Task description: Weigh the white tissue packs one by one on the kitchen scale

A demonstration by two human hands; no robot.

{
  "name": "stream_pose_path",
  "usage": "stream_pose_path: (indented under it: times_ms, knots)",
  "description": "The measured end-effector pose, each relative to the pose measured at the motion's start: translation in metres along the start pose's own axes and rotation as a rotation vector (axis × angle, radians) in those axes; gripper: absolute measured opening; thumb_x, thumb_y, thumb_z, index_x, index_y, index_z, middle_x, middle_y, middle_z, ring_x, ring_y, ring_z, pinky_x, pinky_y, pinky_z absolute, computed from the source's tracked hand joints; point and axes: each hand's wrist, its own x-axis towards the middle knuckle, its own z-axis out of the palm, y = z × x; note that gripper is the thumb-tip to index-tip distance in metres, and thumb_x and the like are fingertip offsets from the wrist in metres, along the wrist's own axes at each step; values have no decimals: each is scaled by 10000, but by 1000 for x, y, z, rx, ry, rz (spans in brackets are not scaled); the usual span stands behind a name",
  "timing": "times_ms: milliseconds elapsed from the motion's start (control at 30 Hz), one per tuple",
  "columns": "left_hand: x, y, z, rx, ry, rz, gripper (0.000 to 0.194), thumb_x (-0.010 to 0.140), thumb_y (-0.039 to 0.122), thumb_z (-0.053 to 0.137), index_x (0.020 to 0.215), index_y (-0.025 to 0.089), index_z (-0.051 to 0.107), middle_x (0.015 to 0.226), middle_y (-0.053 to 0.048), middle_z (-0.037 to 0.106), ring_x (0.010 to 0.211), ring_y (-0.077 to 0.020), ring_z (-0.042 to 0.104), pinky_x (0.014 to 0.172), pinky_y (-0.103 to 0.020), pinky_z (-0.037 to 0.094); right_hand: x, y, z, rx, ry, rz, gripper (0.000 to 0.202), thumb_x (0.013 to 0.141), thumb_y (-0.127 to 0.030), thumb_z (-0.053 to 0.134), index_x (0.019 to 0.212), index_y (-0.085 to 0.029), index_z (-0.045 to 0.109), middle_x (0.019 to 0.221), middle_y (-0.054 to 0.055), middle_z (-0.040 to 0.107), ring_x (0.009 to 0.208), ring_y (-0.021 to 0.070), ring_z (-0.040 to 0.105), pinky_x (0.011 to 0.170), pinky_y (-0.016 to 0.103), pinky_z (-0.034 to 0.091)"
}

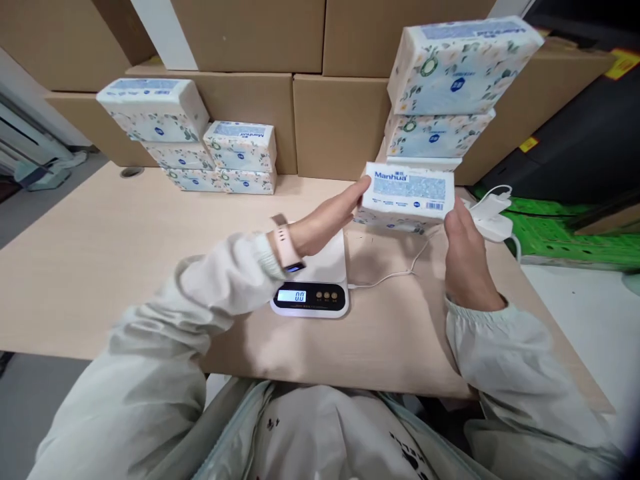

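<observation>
A white and blue tissue pack [410, 190] marked "Manhua" is held between my two hands, in front of the right stack. My left hand [333, 217] presses on its left end with the fingers together. At the pack's right end, my right hand [465, 257] grips it, the thumb against the near corner. A white scale [323, 263] lies partly under my left forearm, its display reading 0.0. Further packs rise in a tall stack [435, 137] behind the held one. On the left are two shorter stacks of packs [183, 160] [245, 160], side by side.
Cardboard boxes [343, 127] line the back of the wooden table [125, 267]. A white cable [385, 277] runs from the scale to a power strip [493, 217] at the right edge. A green crate [565, 230] stands beyond it. The table has a round hole [132, 173] at back left.
</observation>
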Motion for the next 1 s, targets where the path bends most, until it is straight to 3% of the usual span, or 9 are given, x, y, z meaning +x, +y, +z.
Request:
stream_pose_path:
  times_ms: [67, 167, 267, 367, 433, 500, 633, 700, 1000]
  knots:
    - [-38, 27, -11, -37, -12, -17, 404, 1105, 548, 587, 1240, 222, 783, 1449, -72, 722, 1564, -340, 545, 1295, -583, 483, -16, -34, 8, 3, -75, 45, 671, 1076, -621, 567, 1683, -348, 475, 1782, 22, 439, 1689, 290, 375, 1432, 558, 244]
    - [-95, 54, -25, -37, 117, -83, 362, 1087, 505, 646, 1283, 234, 781, 1455, -84, 704, 1603, -357, 491, 1299, -626, 472, -38, -66, 29, 62, -308, 48, 725, 1074, -649, 546, 1730, -395, 371, 1801, -13, 406, 1715, 291, 321, 1432, 563, 258]
    - [-139, 51, -38, 39, 225, -149, 396, 1069, 563, 641, 1323, 294, 784, 1456, -74, 712, 1599, -359, 496, 1279, -635, 495, -51, -67, 52, 101, -495, 115, 750, 1071, -665, 535, 1745, -415, 321, 1769, -12, 461, 1697, 305, 353, 1424, 606, 264]
    - [-167, 28, -51, 103, 269, -191, 505, 1048, 666, 600, 1367, 314, 770, 1565, -66, 653, 1606, -364, 485, 1298, -642, 462, -59, -52, 69, 96, -560, 183, 765, 1057, -693, 537, 1737, -394, 354, 1757, 19, 479, 1677, 333, 379, 1409, 656, 264]
    - [-177, 10, -61, 131, 355, -212, 574, 1023, 727, 588, 1385, 314, 757, 1656, -63, 574, 1630, -365, 449, 1317, -646, 421, -63, -43, 75, 49, -494, 190, 776, 1030, -724, 560, 1706, -364, 430, 1740, 54, 501, 1664, 355, 395, 1391, 679, 284]
    - [-182, -6, -70, 173, 499, -156, 646, 986, 777, 600, 1388, 293, 746, 1679, -89, 548, 1624, -373, 454, 1304, -641, 422, -66, -36, 76, 23, -340, 164, 777, 1012, -742, 577, 1665, -328, 495, 1711, 92, 533, 1629, 360, 451, 1370, 676, 323]
    - [-181, -28, -86, 355, 842, 157, 695, 966, 807, 587, 1339, 236, 724, 1536, -152, 663, 1438, -348, 632, 1213, -562, 510, -72, -25, 76, 54, 40, -20, 696, 1044, -721, 512, 1585, -286, 565, 1581, 127, 646, 1489, 324, 611, 1319, 636, 417]
    - [-178, -33, -91, 404, 947, 267, 665, 976, 787, 567, 1313, 230, 704, 1463, -157, 702, 1340, -323, 681, 1140, -517, 554, -73, -18, 77, 23, 154, -118, 662, 1058, -703, 477, 1549, -273, 591, 1513, 133, 680, 1446, 319, 638, 1298, 628, 440]
    - [-163, -40, -84, 371, 1023, 501, 620, 974, 746, 564, 1307, 229, 647, 1341, -150, 724, 1206, -286, 686, 993, -420, 569, -84, -2, 84, 15, 174, -279, 572, 1114, -553, 393, 1586, -269, 546, 1495, 122, 669, 1458, 307, 615, 1260, 607, 454]
